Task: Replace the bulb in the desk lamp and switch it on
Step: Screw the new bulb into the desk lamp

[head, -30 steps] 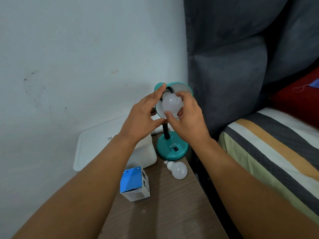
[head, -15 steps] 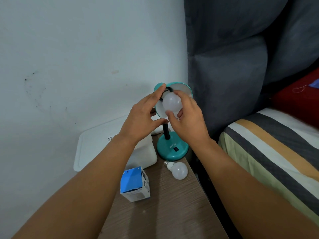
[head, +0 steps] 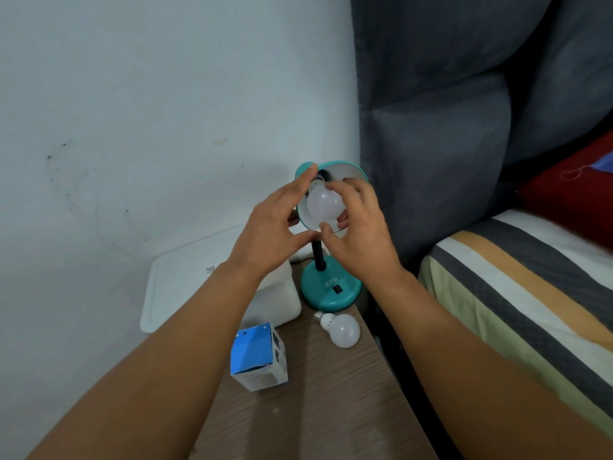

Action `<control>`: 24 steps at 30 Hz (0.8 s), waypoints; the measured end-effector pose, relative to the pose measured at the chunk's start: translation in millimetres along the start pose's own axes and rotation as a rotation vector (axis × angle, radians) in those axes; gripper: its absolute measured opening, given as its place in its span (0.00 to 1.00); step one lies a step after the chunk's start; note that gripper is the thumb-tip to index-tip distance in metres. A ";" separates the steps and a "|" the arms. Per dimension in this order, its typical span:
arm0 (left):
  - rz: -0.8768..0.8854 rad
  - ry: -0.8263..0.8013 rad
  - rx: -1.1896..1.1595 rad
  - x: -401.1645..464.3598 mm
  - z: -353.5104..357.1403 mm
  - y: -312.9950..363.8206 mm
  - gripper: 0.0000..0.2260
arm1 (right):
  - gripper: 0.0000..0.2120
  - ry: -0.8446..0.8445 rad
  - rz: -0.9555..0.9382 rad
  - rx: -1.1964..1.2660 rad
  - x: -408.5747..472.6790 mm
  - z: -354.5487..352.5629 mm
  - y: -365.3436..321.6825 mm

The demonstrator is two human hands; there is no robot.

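Holding shade (head: pixel 303 172): left hand (head: pixel 272 232) | bulb (head: pixel 323 204) inside: right hand (head: pixel 360 234)

On your table (head: pixel 331 410), the lamp (head: pixel 330 288) stands at the back, a loose bulb (head: pixel 343 330) just before it, the box (head: pixel 260 356) to its left.

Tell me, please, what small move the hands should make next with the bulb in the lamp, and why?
Probably another turn of the bulb into the socket. The right hand curls round it, the left hand holds the shade, and the bulb's neck shows outside the socket, so it looks not fully seated. The switch on the base can wait.
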State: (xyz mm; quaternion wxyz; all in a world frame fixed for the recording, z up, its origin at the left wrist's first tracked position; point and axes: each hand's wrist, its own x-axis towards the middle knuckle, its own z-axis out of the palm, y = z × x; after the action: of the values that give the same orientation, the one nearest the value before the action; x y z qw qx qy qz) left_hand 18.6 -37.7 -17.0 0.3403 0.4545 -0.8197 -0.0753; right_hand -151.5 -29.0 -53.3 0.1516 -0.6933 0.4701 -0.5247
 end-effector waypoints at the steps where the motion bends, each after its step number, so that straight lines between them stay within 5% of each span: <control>1: 0.000 0.001 -0.006 0.0 0.3 -0.3 0.46 | 0.28 0.016 0.027 0.012 0.7 0.0 -1.2; 5: -0.004 0.006 -0.009 0.6 1.0 -1.7 0.46 | 0.27 0.075 0.183 0.015 6.3 0.6 -3.4; 12: 0.008 -0.002 0.002 0.3 1.3 0.0 0.47 | 0.22 0.093 0.061 0.022 2.6 2.1 -2.9; 17: 0.007 0.012 0.001 0.6 1.8 -2.0 0.44 | 0.30 0.050 0.049 0.034 0.3 1.8 -1.7; 24: -0.004 0.005 0.004 -0.1 2.1 -0.4 0.46 | 0.28 0.080 0.201 -0.004 4.4 -1.1 -5.6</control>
State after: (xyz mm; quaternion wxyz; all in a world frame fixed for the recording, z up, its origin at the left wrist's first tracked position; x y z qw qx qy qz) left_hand 17.6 -38.3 -18.9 0.3411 0.4571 -0.8182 -0.0732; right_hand -149.6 -29.4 -46.3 0.1832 -0.6214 0.5440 -0.5333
